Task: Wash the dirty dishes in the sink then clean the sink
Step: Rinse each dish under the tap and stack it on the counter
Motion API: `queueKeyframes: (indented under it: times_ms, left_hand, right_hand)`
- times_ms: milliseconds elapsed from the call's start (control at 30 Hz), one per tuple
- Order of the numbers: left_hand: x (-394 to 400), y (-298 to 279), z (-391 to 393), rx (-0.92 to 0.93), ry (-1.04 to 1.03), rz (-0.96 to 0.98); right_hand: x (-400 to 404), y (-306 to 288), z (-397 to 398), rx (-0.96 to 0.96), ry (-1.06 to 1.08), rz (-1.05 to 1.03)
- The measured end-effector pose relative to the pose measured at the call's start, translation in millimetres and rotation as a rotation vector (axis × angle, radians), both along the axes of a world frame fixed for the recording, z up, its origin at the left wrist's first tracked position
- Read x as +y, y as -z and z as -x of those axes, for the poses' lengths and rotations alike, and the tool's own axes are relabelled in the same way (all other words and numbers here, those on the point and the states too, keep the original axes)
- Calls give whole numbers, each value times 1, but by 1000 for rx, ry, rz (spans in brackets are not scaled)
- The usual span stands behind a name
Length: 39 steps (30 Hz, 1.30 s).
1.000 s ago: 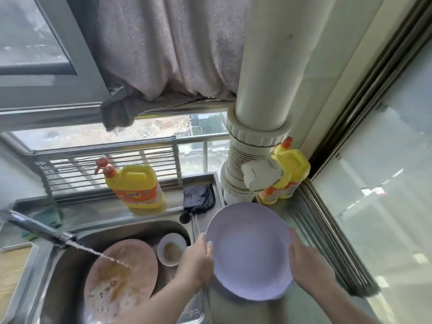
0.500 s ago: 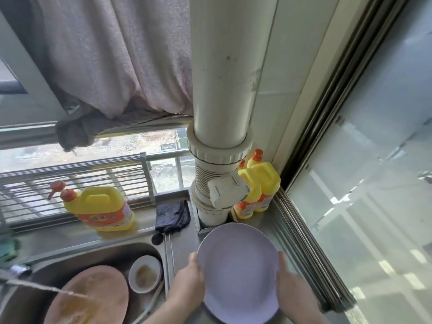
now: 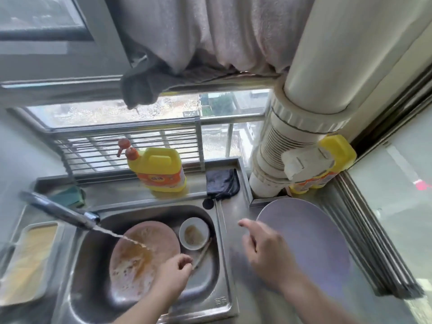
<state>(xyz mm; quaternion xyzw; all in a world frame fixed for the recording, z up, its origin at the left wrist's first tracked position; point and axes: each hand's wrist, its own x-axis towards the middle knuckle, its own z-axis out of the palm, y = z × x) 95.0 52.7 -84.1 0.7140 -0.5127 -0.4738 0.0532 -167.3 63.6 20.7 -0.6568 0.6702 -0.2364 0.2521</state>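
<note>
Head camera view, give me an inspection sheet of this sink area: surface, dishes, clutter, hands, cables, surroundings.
Surface: steel sink, faucet running.
Job's things: dirty pink plate, dirty small bowl and chopsticks in the basin; clean lavender plate on the counter at right.
Clutter: two yellow detergent bottles, dark cloth, green sponge.
Hands: left hand closed on the chopsticks' end; right hand open, empty, above the counter.
Cables: nothing seen.
Surroundings: white drain pipe, window bars, curtain.
</note>
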Motion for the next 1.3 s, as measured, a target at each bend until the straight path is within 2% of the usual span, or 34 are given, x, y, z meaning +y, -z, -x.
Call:
queueKeyframes:
  times_ms: [67, 133, 267, 300, 367, 433, 567, 733, 900, 1000, 1100, 1200, 1300]
  left_hand:
    - [1, 20, -46, -117, -23, -53]
    - [-2, 38, -88, -221, -102, -121]
    - [-4, 70, -148, -370, -394, -283]
    - [-3, 75, -156, -305, -476, -335]
    - [-2, 83, -162, -19, -699, -412]
    - [-2, 86, -161, 187, -812, -488]
    - [-2, 99, -162, 197, -886, -416]
    - [-1, 101, -167, 131, -897, -480]
    - [2, 85, -169, 97, -812, -454]
    - [-1, 70, -173, 209, -823, -486]
    - [-8, 47, -175, 403, -904, -550]
    - [-14, 17, -173, 546, -1013, -576]
    - [-20, -10, -169, 649, -1035, -657]
  right_hand:
    - [-15, 24, -51, -81, -86, -72]
    - [-31, 59, -98, -91, -131, -232]
    - [-52, 133, -164, 69, -199, -652]
    - [-54, 150, -175, 100, -212, -718]
    - [-56, 181, -193, 111, -180, -804]
    - [-55, 205, -208, 77, -81, -827]
    - [-53, 224, -228, 85, 95, -779]
    - [-52, 199, -225, 217, -9, -782]
    - [-52, 148, -220, 45, 91, -782]
    - [-58, 111, -221, -32, 133, -783]
    - [-62, 72, -222, -70, 146, -760]
    - [-61, 37, -218, -27, 175, -752]
    - [-57, 11, -211, 65, 180, -681]
